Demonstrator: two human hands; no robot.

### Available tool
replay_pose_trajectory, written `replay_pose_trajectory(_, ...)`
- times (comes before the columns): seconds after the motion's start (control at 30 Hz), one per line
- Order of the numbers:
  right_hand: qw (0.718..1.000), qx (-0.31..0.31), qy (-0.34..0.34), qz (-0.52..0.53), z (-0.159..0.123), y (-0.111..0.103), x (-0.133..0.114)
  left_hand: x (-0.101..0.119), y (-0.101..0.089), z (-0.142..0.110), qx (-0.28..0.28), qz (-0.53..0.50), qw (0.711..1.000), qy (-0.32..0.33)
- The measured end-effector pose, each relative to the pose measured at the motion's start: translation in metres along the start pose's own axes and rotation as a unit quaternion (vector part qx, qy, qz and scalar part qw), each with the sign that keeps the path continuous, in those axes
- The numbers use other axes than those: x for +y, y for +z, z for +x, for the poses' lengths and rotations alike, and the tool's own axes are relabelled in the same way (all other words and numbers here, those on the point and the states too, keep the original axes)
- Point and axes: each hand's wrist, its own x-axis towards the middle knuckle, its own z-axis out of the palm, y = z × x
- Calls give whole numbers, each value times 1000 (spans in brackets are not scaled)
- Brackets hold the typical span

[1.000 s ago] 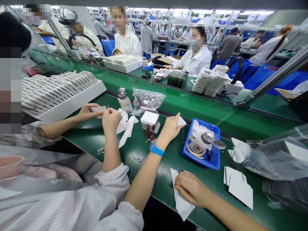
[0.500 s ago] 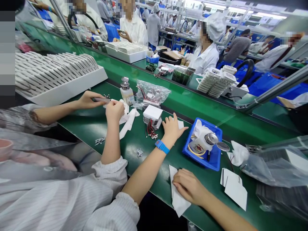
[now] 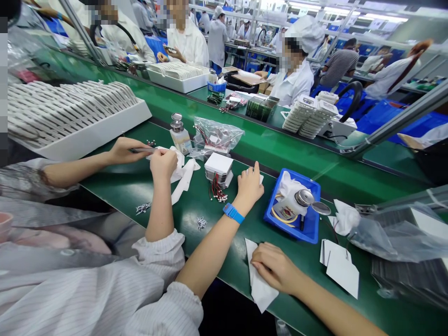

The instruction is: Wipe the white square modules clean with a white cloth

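My left hand [image 3: 249, 185], with a blue wristband [image 3: 233, 213], lies flat on the green table, fingers stretched over a small white square panel [image 3: 261, 178]. Just left of it stands a stack of white panels [image 3: 219, 168] with red wires hanging from it. My right hand [image 3: 275, 267] rests near the table's front edge with curled fingers pinching a white cloth [image 3: 259, 284]. A blue tray [image 3: 312, 223] holding a metal-capped bottle and a rag sits between and beyond the two hands.
A co-worker's hands [image 3: 163, 162] at my left work on a small part over white cloths, beside a pump bottle [image 3: 179, 135] and a plastic bag of wired parts [image 3: 217, 136]. Loose white panels [image 3: 341, 268] and plastic bags lie right. A long white tray of panels [image 3: 91, 135] stands far left.
My left hand has come down from holding the white panel raised and now lies flat on it on the table. My right hand stays on the cloth.
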Motion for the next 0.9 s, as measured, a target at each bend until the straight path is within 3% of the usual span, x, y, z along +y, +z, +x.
replay_pose_trajectory(0.27,995,28,-63,-70,2,-1,-4,-7,8,3,15,-4,1000,17)
replay_pose_trajectory(0.43,967,83,-100,-219,-31,-9,-16,-12,12,3,29,-31,999,22)
replay_pose_trajectory(0.53,917,158,-24,-366,-73,-23,-21,-15,13,4,35,-58,997,33)
replay_pose_trajectory(0.63,829,261,195,-455,-119,-41,-23,-15,12,5,37,-86,995,43)
replay_pose_trajectory(0.67,815,252,253,-456,-132,-47,-22,-15,11,5,38,-95,994,45)
replay_pose_trajectory(0.73,815,195,319,-443,-154,-54,-19,-13,7,4,47,-107,992,45)
replay_pose_trajectory(0.8,843,111,296,-435,-169,-54,-15,-11,-1,1,63,-113,991,43)
replay_pose_trajectory(0.9,837,119,232,-482,-176,-51,-7,-8,-18,-8,91,-108,989,51)
